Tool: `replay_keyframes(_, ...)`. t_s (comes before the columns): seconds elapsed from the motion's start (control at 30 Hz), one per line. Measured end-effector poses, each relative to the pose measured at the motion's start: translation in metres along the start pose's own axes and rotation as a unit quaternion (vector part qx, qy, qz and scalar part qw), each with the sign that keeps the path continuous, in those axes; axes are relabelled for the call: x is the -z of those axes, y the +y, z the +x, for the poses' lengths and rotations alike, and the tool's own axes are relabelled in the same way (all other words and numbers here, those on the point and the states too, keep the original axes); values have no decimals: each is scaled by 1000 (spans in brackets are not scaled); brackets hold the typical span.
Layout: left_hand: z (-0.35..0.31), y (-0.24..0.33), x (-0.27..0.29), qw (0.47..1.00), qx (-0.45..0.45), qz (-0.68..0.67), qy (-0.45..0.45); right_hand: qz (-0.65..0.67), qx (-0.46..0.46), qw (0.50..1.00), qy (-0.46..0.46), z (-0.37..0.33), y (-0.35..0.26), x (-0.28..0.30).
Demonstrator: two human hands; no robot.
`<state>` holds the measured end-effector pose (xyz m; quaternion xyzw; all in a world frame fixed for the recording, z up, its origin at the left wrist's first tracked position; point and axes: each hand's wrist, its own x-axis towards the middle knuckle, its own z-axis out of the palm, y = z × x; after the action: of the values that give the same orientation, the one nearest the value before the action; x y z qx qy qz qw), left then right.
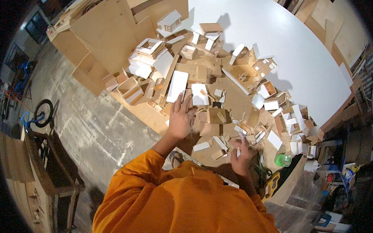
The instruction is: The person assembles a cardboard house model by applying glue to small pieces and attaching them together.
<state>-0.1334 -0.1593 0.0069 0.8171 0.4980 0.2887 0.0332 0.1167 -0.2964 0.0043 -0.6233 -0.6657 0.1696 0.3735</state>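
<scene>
My left hand (180,120) reaches over the near left part of the work table, fingers stretched out and holding nothing I can see. Its fingertips are at the lower end of a white rectangular panel (177,86); whether they touch it I cannot tell. A second white panel (200,94) with a brown patch lies just right of it. My right hand (240,159) is over small wood and white board scraps (220,143), its index finger extended and thumb apart. Nothing shows clearly between those fingers. A brown open box piece (217,115) sits between and beyond both hands.
Small model houses (244,71) and box parts crowd the table's far and right sides. Stacked white-topped frames (148,52) stand at far left. Near my right arm are scissors (262,169), a yellow-handled tool (272,182), a green container (283,160) and a white mug (311,166).
</scene>
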Motion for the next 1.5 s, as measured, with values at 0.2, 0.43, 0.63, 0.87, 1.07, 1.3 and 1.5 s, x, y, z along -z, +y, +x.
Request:
replay_keyframes(0.2, 20, -5, -14, 999, 6, -45, -6, 17, -13, 997, 80, -17, 26, 0)
replay_keyframes(0.43, 20, -18, -12, 982, 47, -182, 19, 0, 25, 989, 143, -24, 42, 4)
replay_keyframes(0.63, 15, 15, 45, 691, 286, -650, -134, 208, -112, 970, 65, 25, -59, 13)
replay_keyframes(0.87, -4, 48, 55, 749, 195, -612, -163, 430, -141, 892, -5, 56, -94, -12)
replay_keyframes(1.07, -29, 55, 42, 846, 105, -505, -139, 394, -170, 903, -11, 44, -76, -13)
replay_keyframes(1.3, -68, 71, 29, 857, 125, -484, -122, 477, -218, 851, -25, 26, -59, 15)
replay_keyframes(1.5, -86, 100, 13, 940, 109, -308, -95, 365, -174, 914, -41, -1, -20, 33)
